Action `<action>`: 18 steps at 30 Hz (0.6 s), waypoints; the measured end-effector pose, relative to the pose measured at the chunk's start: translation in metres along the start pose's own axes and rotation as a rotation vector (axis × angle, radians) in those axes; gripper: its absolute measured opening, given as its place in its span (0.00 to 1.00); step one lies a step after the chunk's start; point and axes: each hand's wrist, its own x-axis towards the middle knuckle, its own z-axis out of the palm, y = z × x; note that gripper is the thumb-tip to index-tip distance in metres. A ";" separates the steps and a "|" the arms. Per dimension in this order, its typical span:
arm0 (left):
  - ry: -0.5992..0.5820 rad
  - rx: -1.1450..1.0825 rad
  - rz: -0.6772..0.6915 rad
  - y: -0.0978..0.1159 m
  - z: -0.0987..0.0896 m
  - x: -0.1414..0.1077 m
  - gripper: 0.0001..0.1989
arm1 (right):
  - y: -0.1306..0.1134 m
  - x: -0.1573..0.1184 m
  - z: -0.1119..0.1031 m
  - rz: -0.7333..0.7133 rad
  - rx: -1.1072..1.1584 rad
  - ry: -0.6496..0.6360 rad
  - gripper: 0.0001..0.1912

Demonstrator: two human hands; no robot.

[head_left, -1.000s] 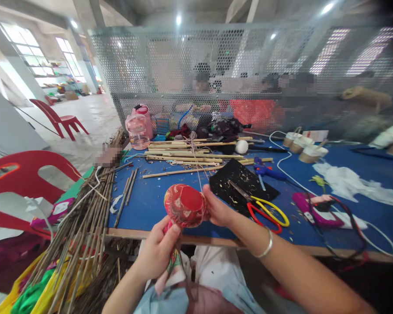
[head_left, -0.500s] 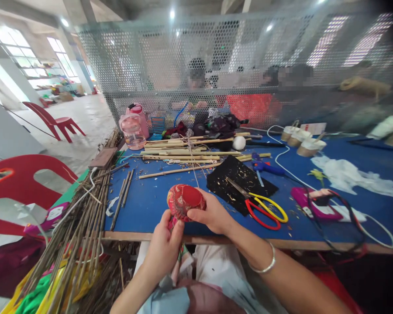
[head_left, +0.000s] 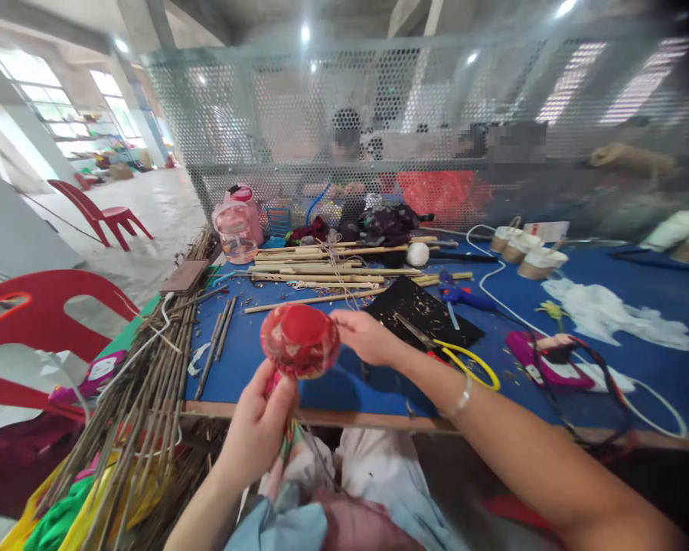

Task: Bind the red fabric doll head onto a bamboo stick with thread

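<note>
A rounded bundle covered in red patterned cloth [head_left: 299,340], with a plain red patch on top, is held up above the table's front edge. My left hand [head_left: 264,413] is closed around the gathered cloth under it, and a multicoloured tail hangs below the fist. At the bundle's right edge, my right hand [head_left: 370,337] has its fingers pinched together. What they pinch, and whether they touch the cloth, I cannot make out. Scissors [head_left: 465,363] with yellow and red handles lie beyond my right forearm, partly on a black cloth [head_left: 416,306].
Bamboo sticks [head_left: 321,279] and a white ball [head_left: 418,254] lie at the back of the blue table [head_left: 235,375]. A blue glue gun [head_left: 465,295] is right of centre. Long twigs [head_left: 143,398] stick out at the left. A perforated screen [head_left: 287,115] stands behind.
The red bundle has moved left and slightly up with my left hand. My right hand has slid off its side, and its fingers have drawn together at the right edge.
</note>
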 end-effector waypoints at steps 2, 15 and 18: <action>0.071 -0.006 -0.045 -0.006 -0.009 0.010 0.16 | 0.008 -0.016 0.008 0.035 -0.140 -0.010 0.21; -0.011 0.147 -0.079 -0.034 0.014 0.022 0.13 | -0.033 -0.050 0.064 -0.215 0.954 0.400 0.28; 0.004 0.164 -0.094 -0.034 0.011 0.022 0.13 | -0.036 -0.057 0.058 -0.194 0.878 0.406 0.27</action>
